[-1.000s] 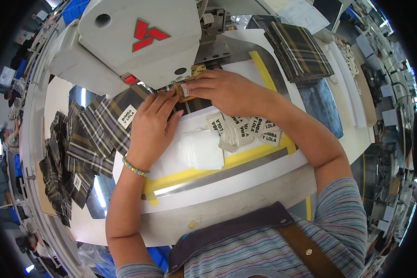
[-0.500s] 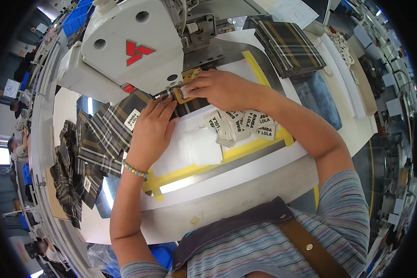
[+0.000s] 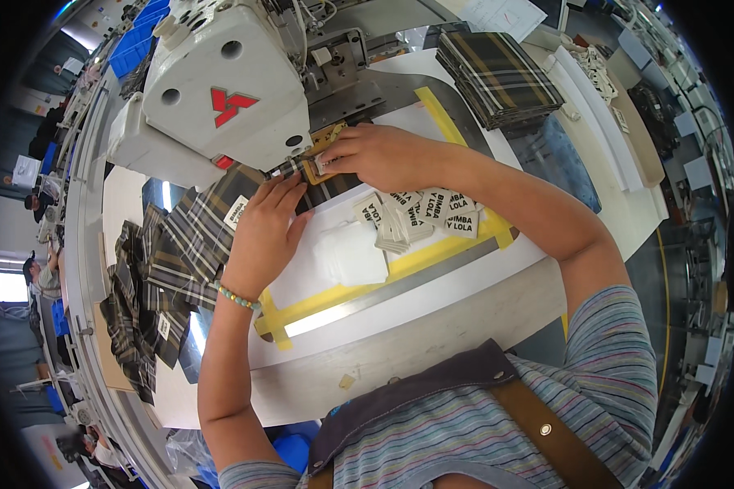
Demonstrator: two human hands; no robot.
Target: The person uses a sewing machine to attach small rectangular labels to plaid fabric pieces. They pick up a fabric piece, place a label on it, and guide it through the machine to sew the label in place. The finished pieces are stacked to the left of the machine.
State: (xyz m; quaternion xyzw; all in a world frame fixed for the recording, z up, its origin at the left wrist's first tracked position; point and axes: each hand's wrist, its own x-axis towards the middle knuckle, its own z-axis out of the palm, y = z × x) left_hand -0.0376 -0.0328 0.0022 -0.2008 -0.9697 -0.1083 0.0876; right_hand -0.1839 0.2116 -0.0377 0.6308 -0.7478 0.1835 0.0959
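Observation:
My left hand lies with its fingers stretched out on plaid cloth, its fingertips beside the head of a white sewing machine. My right hand is bent over a small brass-coloured frame under the machine head. Its thumb and fingers are closed on a small white label, largely covered by them. A dark plaid piece runs beneath the frame and both hands. Loose printed labels lie in a spread pile below my right wrist. Next to them is a stack of blank white pieces.
Folded plaid pieces stand stacked at the far right. Crumpled plaid pieces, some with labels, hang together at the left. Yellow tape borders the white work surface. Blue bins stand at the far left. Other people sit farther left.
The view has shifted slightly. Both hands keep nearly the same places at the frame and cloth; the right fingers have moved only a little around the label.

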